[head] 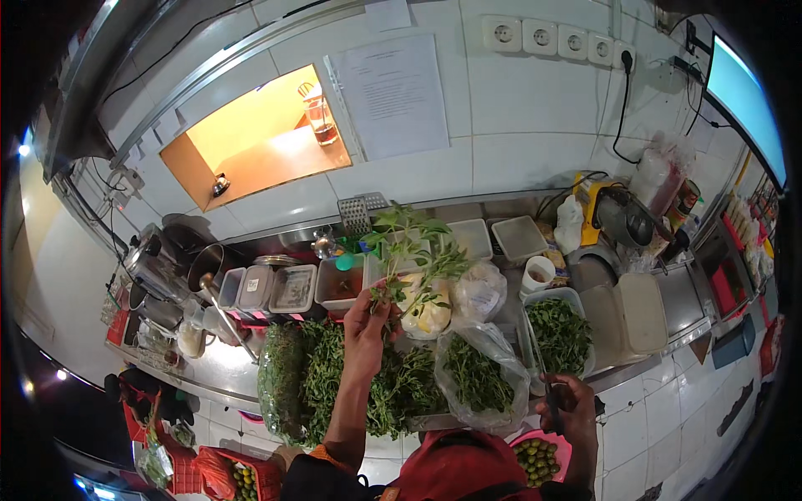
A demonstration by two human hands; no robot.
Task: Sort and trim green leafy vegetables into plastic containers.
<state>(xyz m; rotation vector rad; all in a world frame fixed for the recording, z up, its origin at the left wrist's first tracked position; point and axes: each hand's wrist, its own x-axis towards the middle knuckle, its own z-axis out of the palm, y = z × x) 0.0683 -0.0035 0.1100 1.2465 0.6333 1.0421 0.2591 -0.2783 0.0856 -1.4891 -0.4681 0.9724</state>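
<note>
My left hand (369,319) is raised over the counter, closed on the stems of a leafy green herb sprig (416,250). In my right hand (567,404) is a knife (540,351), held by its dark handle, blade pointing away from me beside a plastic tub of picked green leaves (559,335). Between the hands lies an open clear plastic bag of greens (481,376). Loose bunches of leafy herbs (322,369) spread under and around my left forearm, next to a plastic-wrapped bundle of greens (280,382).
Lidded containers (292,288), a box grater (355,216), a white cup (537,274) and knotted plastic bags (479,291) stand behind the greens. At right is a cutting board (644,313). Below the counter edge are a pink bowl of small green fruit (564,448) and red crates (185,466).
</note>
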